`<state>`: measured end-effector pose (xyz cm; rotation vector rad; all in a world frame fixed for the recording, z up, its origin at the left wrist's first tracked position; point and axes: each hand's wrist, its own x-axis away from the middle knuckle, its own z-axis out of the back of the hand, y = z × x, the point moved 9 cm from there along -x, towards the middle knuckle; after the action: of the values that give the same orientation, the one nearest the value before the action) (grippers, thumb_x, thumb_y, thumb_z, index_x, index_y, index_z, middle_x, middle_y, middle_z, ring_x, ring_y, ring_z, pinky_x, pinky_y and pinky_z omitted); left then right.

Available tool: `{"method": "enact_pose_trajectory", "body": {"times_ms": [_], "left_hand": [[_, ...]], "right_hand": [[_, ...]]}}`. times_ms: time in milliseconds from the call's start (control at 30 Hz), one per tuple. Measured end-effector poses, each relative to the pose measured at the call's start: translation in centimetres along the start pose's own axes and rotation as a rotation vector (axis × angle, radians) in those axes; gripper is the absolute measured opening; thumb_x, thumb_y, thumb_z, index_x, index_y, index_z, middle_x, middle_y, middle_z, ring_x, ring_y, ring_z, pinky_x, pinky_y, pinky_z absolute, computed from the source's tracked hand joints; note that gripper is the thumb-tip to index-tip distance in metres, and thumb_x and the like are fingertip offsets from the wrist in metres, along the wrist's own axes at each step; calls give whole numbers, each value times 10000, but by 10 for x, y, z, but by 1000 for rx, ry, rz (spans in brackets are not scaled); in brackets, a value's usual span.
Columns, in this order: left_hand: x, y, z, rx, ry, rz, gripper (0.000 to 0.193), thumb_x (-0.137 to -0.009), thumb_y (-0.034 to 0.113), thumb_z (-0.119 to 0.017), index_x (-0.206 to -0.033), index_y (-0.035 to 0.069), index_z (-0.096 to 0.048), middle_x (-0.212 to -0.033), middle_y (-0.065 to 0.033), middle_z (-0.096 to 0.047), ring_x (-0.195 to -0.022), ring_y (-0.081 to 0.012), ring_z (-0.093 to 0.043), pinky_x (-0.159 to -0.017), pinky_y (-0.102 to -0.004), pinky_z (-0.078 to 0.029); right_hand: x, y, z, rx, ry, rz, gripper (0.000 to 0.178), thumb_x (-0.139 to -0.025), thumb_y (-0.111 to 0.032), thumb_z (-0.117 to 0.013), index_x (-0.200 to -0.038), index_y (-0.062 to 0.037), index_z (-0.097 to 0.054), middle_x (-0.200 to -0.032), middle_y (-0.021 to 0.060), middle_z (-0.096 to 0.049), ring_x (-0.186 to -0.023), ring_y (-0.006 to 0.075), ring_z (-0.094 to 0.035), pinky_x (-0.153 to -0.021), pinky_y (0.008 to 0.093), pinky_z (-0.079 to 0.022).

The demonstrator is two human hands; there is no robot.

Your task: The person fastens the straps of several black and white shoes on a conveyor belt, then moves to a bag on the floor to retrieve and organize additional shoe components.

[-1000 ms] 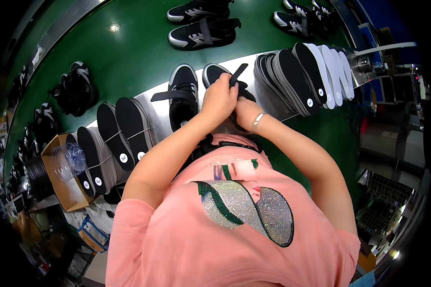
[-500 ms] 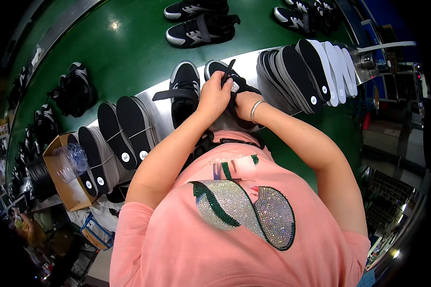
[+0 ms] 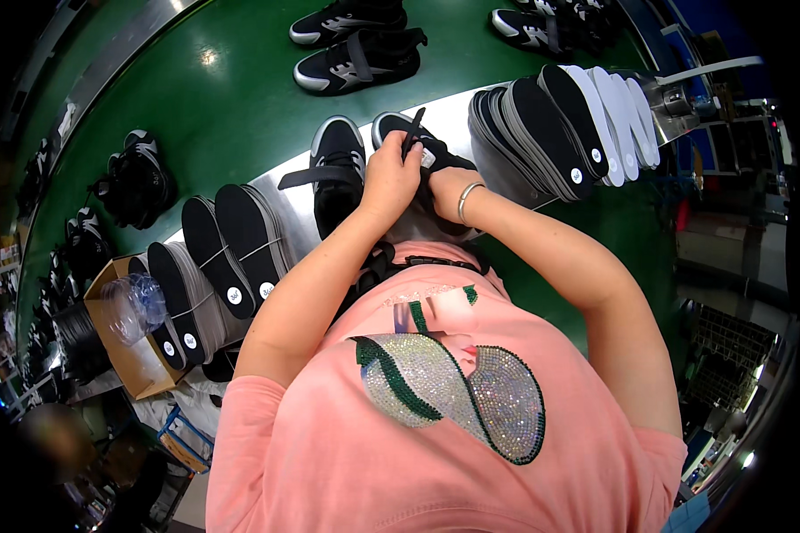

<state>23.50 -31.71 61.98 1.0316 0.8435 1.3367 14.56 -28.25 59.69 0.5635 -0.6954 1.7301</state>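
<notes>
A black sneaker with silver trim point(image 3: 389, 123) stands toe away from me on the metal ledge point(image 3: 291, 184). My left hand point(image 3: 391, 180) is closed on its upper, by the loose strap point(image 3: 414, 129) that sticks up and the pale label on the tongue. At the heel end, my right hand point(image 3: 451, 192), with a silver bangle at the wrist, reaches into the opening; its fingers are hidden, so what they hold does not show. Just left stands a matching sneaker point(image 3: 339, 145), its strap undone and stretched out to the left.
Stacks of black insoles point(image 3: 533, 133) and white insoles point(image 3: 615, 115) lean at the right. Tied black insoles point(image 3: 212, 244) stand left, beside a cardboard box point(image 3: 144, 377) with clear plastic. More sneakers point(image 3: 356, 64) lie on the green belt point(image 3: 231, 98) beyond the ledge.
The whole view has shifted slightly, and the shoes on the belt sit a little further left in the picture. Both hands stay at the same sneaker.
</notes>
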Motion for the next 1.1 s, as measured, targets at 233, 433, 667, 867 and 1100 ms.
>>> {"method": "enact_pose_trajectory", "body": {"times_ms": [233,433,667,867,1100], "left_hand": [[1,1,1,-9,-3,-4,233,-814,187,-527,-930,-13,-502,-775,-212,-594,-763,-374,-572,-667,-405,-440],[15,28,8,-145,-90,-151,368,-805,203,-567,-1060,-22,-425,-880,-183,-577,-790,-270,-576,-720,-333,-438],[76,36,84,-539,17,-110,527,-781,227,-605,-1184,6,-349,-644,-91,-598,-525,-267,-587,-479,-357,-455],[54,13,66,-750,-136,172,878,-762,518,-517,-1328,-17,-112,-585,-180,-579,-531,-348,-583,-468,-418,-458],[40,-7,52,-783,-218,164,667,-732,237,-540,-1270,-54,-273,-552,-134,-577,-470,-292,-575,-450,-404,-471]], "right_hand": [[53,-12,8,164,39,271,224,-705,-113,-487,-892,-38,-585,-753,154,-627,-766,282,-606,-790,416,-342],[42,-1,-17,251,-92,263,254,-673,-85,-494,-903,-13,-572,-791,155,-627,-773,277,-606,-845,432,-291],[41,-41,-4,87,106,332,195,-708,-131,-508,-874,-30,-528,-781,139,-620,-751,283,-604,-766,437,-333],[26,-89,2,85,-105,510,388,-759,-377,-529,-891,-19,-601,-808,136,-622,-797,291,-593,-785,461,-365],[-13,-45,165,-805,348,730,162,-791,-174,-566,-816,-19,-608,-683,85,-595,-613,178,-573,-587,294,-459]]}}
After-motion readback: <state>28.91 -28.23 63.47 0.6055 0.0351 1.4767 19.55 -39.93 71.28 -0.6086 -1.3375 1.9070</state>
